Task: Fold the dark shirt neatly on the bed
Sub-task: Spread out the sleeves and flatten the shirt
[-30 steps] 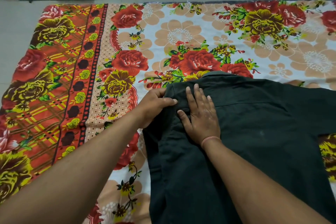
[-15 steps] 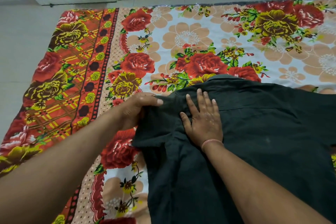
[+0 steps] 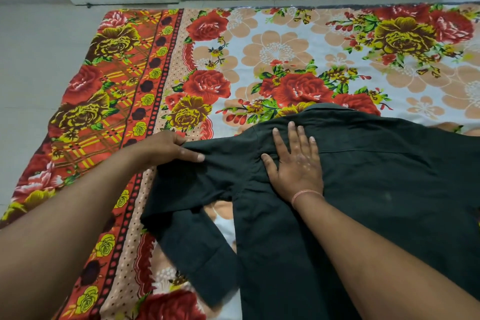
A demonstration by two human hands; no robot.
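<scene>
Dark shirt (image 3: 389, 176) lying flat on the floral bedsheet (image 3: 272, 54), toward the bed's near right; its right side and lower hem are cut off by the frame. Left hand (image 3: 168, 147) clamped on the upper edge of the left sleeve (image 3: 192, 215), thumb on top, remaining fingers hidden beneath the cloth. Right hand (image 3: 294, 163) pressed flat on the shoulder area, fingers slightly spread, gripping nothing; a thin band (image 3: 306, 194) circles the wrist. Collar (image 3: 330, 108) points toward the far edge, its detail indistinct.
</scene>
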